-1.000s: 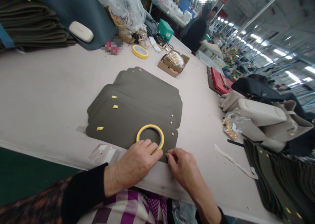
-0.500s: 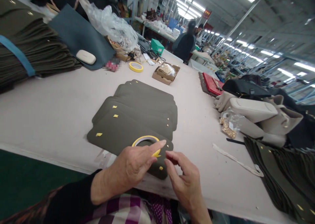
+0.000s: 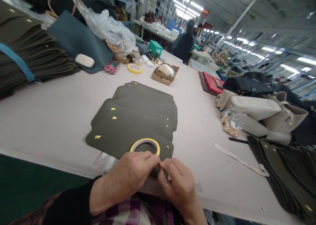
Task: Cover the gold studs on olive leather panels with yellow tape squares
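Counting the things, I find two yellow tape rolls: one near roll (image 3: 145, 140) at the left hand (image 3: 130, 172), and one far roll (image 3: 134, 72) well beyond the grip. Three larger yellow tape pieces (image 3: 114, 118) lie to the left beyond the grip, and three metal studs (image 3: 167, 147) just beyond the right hand (image 3: 177, 182). The olive panels (image 3: 138, 103) overlap on the table (image 3: 197, 136), under and beyond the near roll; their exact number I cannot tell. The left hand is closed on the near rim of this roll. The right hand makes a narrow pinch, touching the left fingertips; what is between its fingers, I cannot tell. One open carton (image 3: 160, 79) stands beyond both hands.
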A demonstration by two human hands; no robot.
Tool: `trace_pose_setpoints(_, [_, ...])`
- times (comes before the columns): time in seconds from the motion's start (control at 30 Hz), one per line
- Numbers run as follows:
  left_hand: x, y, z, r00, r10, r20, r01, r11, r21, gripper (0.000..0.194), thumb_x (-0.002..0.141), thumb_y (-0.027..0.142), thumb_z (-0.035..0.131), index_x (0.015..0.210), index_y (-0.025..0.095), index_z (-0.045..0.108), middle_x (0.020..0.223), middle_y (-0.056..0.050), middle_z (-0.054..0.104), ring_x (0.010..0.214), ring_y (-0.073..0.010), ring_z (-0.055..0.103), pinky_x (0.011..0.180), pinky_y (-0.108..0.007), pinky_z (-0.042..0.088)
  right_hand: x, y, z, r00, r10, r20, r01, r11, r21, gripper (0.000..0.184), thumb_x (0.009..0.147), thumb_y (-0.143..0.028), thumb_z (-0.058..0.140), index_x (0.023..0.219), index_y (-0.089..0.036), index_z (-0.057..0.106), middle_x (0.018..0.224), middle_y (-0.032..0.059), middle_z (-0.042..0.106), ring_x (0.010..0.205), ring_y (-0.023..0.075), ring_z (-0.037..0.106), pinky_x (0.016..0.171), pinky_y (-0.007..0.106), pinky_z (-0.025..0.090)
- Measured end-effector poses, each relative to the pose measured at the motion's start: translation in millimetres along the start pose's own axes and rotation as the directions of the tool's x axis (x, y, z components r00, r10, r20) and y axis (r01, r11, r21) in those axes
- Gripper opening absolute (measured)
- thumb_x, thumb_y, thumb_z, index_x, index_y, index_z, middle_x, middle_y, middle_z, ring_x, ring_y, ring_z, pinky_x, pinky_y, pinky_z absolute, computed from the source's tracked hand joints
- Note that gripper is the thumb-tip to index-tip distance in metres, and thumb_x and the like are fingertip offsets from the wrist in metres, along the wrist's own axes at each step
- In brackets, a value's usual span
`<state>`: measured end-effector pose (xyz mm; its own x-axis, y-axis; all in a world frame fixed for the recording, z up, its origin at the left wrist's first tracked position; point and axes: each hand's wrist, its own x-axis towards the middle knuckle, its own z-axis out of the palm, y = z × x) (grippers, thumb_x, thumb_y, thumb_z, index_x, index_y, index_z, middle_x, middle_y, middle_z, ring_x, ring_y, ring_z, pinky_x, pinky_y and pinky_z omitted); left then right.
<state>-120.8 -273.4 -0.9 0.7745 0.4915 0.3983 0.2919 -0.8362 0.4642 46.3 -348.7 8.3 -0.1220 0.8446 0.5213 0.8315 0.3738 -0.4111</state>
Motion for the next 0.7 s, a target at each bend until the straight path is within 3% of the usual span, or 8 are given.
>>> trace_pose_setpoints(0.07, [3,0,0.0,1.000,0.007,0.017,-0.008,1.000,0.030,0.021,0.097,0.019,0.037,0.084,0.019,0.053,0.074,0.000,0.056,0.065,-0.0142,0.054,0.058,-0.024,0.043,-2,0,3,0.976,0.219,-0.005,-0.216,0.967,0.133,0.014,0.081,-0.010,0.055,0.076,-0.018,0.066,0.065,0.0032,0.067,0.057,0.0137,0.061,0.056,0.024,0.049])
trace_pose_setpoints(0.1, [5,0,0.0,1.000,0.017,0.011,-0.017,0.999,0.044,0.021,0.097,0.020,0.037,0.083,0.019,0.052,0.073,0.000,0.055,0.064,-0.0148,0.053,0.057,-0.025,0.042,-2,1,5,0.933,0.359,0.025,-0.355,0.905,0.235,0.012,0.080,-0.013,0.057,0.073,-0.018,0.066,0.062,0.0021,0.066,0.054,0.0130,0.061,0.053,0.023,0.048])
trace_pose_setpoints(0.17, [9,2,0.2,0.998,0.053,-0.025,-0.052,0.997,0.049,0.022,0.097,0.020,0.036,0.083,0.019,0.053,0.073,0.000,0.053,0.062,-0.0150,0.050,0.055,-0.025,0.040,-2,5,7,0.788,0.597,0.148,-0.591,0.668,0.452,0.011,0.080,-0.021,0.061,0.070,-0.018,0.065,0.055,-0.0003,0.064,0.047,0.0119,0.058,0.049,0.022,0.048])
trace_pose_setpoints(0.27, [14,4,2.3,0.988,0.107,-0.107,-0.107,0.994,0.008,0.022,0.096,0.015,0.034,0.088,0.019,0.054,0.074,-0.001,0.054,0.064,-0.0142,0.049,0.058,-0.025,0.040,2,21,7,0.603,0.744,0.288,-0.704,0.327,0.630,0.021,0.076,-0.034,0.066,0.065,-0.017,0.061,0.050,-0.0023,0.060,0.044,0.0114,0.056,0.047,0.023,0.049])
trace_pose_setpoints(0.33, [15,3,7.3,0.989,0.089,-0.115,-0.085,0.996,0.034,0.022,0.096,0.013,0.035,0.088,0.018,0.054,0.075,-0.001,0.054,0.066,-0.0147,0.048,0.061,-0.026,0.040,4,34,5,0.551,0.774,0.311,-0.739,0.281,0.612,0.026,0.073,-0.040,0.070,0.067,-0.016,0.063,0.054,-0.0010,0.062,0.048,0.0119,0.057,0.049,0.024,0.051])
trace_pose_setpoints(0.4, [13,-2,15.7,0.997,0.050,-0.066,-0.043,0.993,0.113,0.020,0.096,0.014,0.037,0.085,0.018,0.054,0.076,-0.002,0.054,0.068,-0.0164,0.048,0.062,-0.028,0.040,6,43,2,0.551,0.774,0.311,-0.782,0.349,0.517,0.029,0.074,-0.044,0.070,0.072,-0.015,0.067,0.059,0.0009,0.064,0.053,0.0126,0.059,0.051,0.023,0.051])
trace_pose_setpoints(0.47, [10,-7,25.4,1.000,0.019,0.003,-0.019,0.982,0.189,0.016,0.094,0.016,0.042,0.084,0.019,0.053,0.080,-0.003,0.055,0.071,-0.0184,0.047,0.063,-0.031,0.040,7,49,0,0.588,0.752,0.298,-0.792,0.461,0.400,0.031,0.080,-0.046,0.064,0.075,-0.015,0.068,0.061,0.0006,0.063,0.054,0.0121,0.058,0.051,0.022,0.049])
trace_pose_setpoints(0.7, [7,-14,35.0,0.998,0.000,0.055,-0.012,0.977,0.211,0.007,0.092,0.018,0.048,0.086,0.019,0.051,0.081,-0.002,0.053,0.073,-0.0203,0.045,0.063,-0.033,0.040,9,52,9,0.822,0.540,0.179,-0.556,0.829,0.052,0.022,0.089,-0.030,0.052,0.079,-0.019,0.067,0.071,0.0013,0.067,0.063,0.0137,0.060,0.061,0.024,0.046])
